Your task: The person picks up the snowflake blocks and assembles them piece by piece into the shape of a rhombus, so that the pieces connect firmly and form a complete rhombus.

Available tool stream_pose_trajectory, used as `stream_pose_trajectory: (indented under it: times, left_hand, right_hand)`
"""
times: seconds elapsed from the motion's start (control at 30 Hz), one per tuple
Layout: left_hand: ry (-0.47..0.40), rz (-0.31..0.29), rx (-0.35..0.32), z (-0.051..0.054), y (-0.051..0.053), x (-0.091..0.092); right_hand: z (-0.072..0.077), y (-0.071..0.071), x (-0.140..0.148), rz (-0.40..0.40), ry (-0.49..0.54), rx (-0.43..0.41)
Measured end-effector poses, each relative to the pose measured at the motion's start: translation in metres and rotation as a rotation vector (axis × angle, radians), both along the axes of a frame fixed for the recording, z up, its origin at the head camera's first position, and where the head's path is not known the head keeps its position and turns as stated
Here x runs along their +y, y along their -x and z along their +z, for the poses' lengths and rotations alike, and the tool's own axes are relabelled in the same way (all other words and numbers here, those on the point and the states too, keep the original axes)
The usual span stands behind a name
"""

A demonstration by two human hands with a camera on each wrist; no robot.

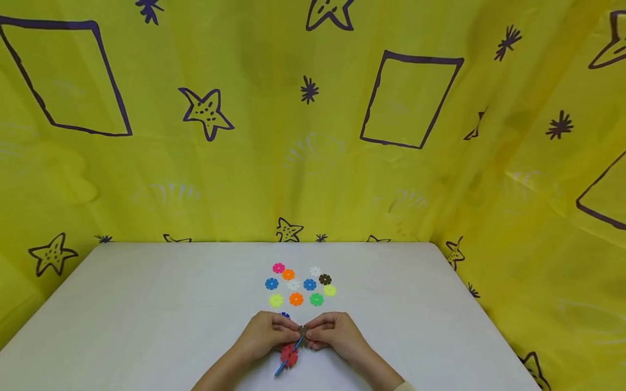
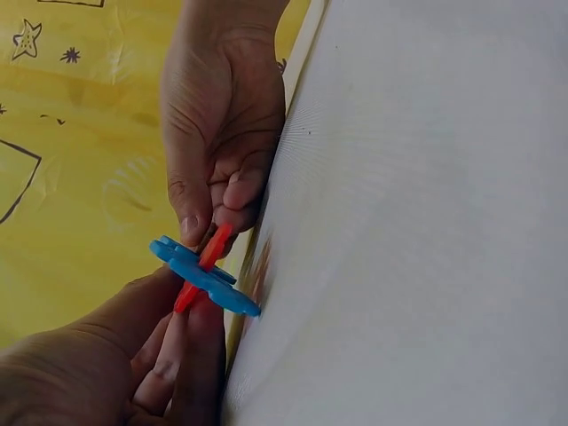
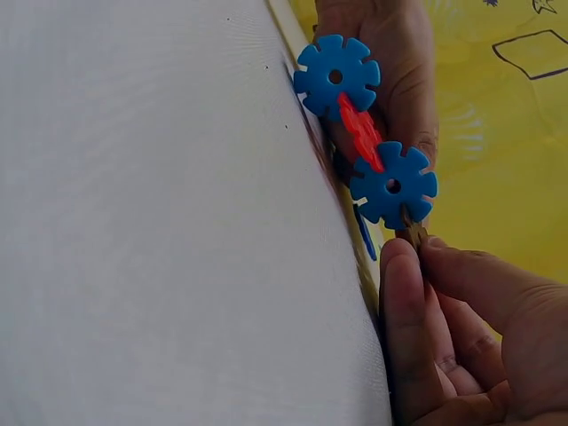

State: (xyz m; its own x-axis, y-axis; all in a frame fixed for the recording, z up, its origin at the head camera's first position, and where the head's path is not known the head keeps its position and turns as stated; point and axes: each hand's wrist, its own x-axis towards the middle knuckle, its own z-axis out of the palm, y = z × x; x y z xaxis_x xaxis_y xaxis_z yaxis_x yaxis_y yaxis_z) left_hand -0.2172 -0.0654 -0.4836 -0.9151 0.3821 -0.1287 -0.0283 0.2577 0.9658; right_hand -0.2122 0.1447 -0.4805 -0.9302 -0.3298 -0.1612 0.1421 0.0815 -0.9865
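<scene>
My left hand [image 1: 266, 338] grips a chain of slotted plastic snowflake discs; its exact fingertip contact is partly hidden. The chain has a red disc [image 1: 289, 355] set crosswise between two blue discs, an outer one [image 3: 319, 89] and an inner one [image 3: 373, 188]. Pinched between thumb and fingers of my right hand [image 1: 338, 334] is a brown disc [image 3: 415, 234], whose edge meets a slot of the inner blue disc. How deep it sits cannot be told. Both hands are close together over the near part of the table.
On the white table [image 1: 146, 304], loose discs lie beyond the hands, including a pink one [image 1: 278, 268], an orange one [image 1: 295, 299], a green one [image 1: 316, 300] and a dark brown one [image 1: 325, 279]. A dark blue disc [image 1: 285, 314] is partly hidden behind the left hand. Yellow curtain [image 1: 254, 179] surrounds the table.
</scene>
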Motion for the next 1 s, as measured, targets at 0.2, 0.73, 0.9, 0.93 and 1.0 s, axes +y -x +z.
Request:
stream_pose_trajectory:
  times: [0.2,0.73,0.9,0.93,1.0]
  left_hand:
    - [0.008,0.023,0.003,0.000,0.001,0.001]
    - [-0.011,0.039,-0.026,0.001,0.000,0.000]
    - [-0.019,0.035,-0.037,0.001,0.000,-0.001]
    - [-0.020,0.033,-0.039,0.001,-0.001,-0.001]
    - [-0.013,0.033,-0.040,0.002,-0.001,-0.001]
  right_hand:
    - [0.004,0.004,0.007,-0.013,-0.030,0.017]
    - [0.014,0.058,0.037,-0.341,-0.252,0.120]
    - [0.013,0.074,0.036,-0.362,-0.373,0.149]
    - [0.013,0.076,0.035,-0.358,-0.401,0.152]
    - [0.013,0.079,0.034,-0.348,-0.439,0.156]
